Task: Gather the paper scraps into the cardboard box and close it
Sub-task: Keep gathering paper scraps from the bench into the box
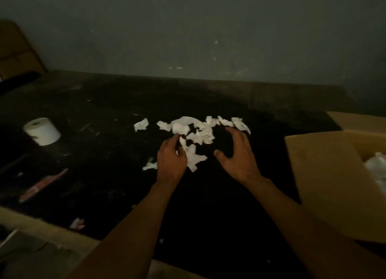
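Several torn white paper scraps (196, 130) lie in a loose heap on the dark tabletop (104, 111), with one stray piece (141, 124) to the left. My left hand (170, 160) rests at the near edge of the heap, its fingers curled onto a few scraps. My right hand (237, 155) hovers over the heap's right side with fingers spread and nothing in it. The cardboard box (325, 174) stands open at the right edge, one flap raised toward me, with some white paper (376, 165) inside.
A white paper roll (42, 131) stands at the left of the table. A pinkish flat object (42, 184) lies near the left front, and a small scrap (77, 224) sits by the front edge. More cardboard (16, 50) leans at the back left. The room is dim.
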